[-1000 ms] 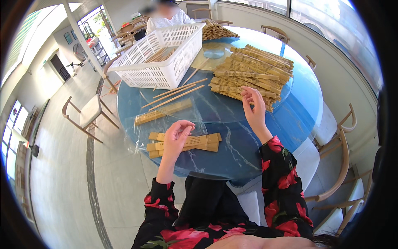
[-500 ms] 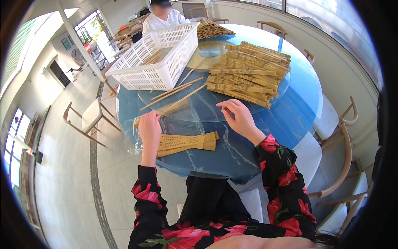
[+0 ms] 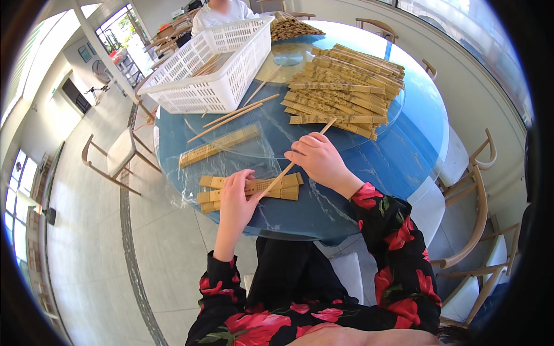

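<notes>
My right hand [image 3: 317, 161] pinches a thin pale wooden stick [image 3: 283, 172] that slants down to the left. The stick's lower end meets the thumb of my left hand [image 3: 236, 199]. With its fingers curled, my left hand grips a flat gold printed strip [image 3: 274, 184], perhaps a paper sleeve, over a small fanned stack of such strips. My fingers hide part of the strip and stack. Just beyond, another gold strip [image 3: 219, 146] lies on clear plastic film [image 3: 259, 157].
Several loose sticks [image 3: 234, 118] lie beside a white plastic basket [image 3: 228, 86] holding more sticks. A large heap of gold strips [image 3: 346, 89] is at far right on the round blue table [image 3: 415, 144]. Another pile [image 3: 291, 26] is at the back, near a seated person [image 3: 222, 17].
My left hand has moved right and nearer, from the far strip onto the near stack. My right hand, empty before, now holds the stick, which has shifted right.
</notes>
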`<state>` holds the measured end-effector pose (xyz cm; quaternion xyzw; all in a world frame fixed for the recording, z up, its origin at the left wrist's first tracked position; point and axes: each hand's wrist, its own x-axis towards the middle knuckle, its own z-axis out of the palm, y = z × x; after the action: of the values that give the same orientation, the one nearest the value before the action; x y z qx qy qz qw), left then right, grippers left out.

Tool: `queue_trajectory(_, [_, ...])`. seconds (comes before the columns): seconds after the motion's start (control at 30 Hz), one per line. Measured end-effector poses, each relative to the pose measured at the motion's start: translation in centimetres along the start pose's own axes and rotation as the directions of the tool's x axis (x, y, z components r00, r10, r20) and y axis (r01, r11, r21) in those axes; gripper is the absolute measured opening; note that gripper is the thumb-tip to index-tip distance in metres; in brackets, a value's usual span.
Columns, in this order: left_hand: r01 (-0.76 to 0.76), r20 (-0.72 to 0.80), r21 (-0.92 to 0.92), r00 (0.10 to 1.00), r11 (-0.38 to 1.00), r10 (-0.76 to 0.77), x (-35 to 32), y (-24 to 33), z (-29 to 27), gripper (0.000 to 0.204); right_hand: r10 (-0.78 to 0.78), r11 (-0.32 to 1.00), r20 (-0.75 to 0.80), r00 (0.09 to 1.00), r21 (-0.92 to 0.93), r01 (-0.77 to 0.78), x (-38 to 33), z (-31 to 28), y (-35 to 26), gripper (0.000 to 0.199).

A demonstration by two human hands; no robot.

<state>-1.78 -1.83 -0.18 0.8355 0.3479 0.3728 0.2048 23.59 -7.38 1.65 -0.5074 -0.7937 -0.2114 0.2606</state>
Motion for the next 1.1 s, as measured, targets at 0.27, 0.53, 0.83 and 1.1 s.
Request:
queue_trajectory(0.27, [-0.092, 0.01, 0.046, 0.996, 0.995, 0.091, -0.7, -1.7, -0.3, 0.028, 0.442, 0.859, -0.007, 0.897, -0.285, -0.426, -0.9, 0.6, 1.2, 0.016])
queue_trajectory(0.53, [-0.06, 0.093, -0.048, 0.994, 0.997, 0.064, 0.0, -2.8, -0.7, 0.025, 0.453, 0.861, -0.15, 0.879, -0.182, -0.475, -1.2, 0.8, 4.0, 0.025])
queue_trajectory(0.83, [-0.105, 0.094, 0.006, 0.99, 0.994, 0.104, 0.3, -1.7, -1.1, 0.026, 0.244, 0.906, 0.08, 0.967, 0.336, -0.256, -0.5, -0.8, -0.4, 0.018])
queue_trajectory(1.1, [-0.066, 0.062, -0.043, 0.996, 0.997, 0.068, -0.2, -2.5, -0.6, 0.024, 0.061, 0.893, 0.201, 0.978, 0.427, -0.143, -0.6, -1.1, -0.9, 0.024])
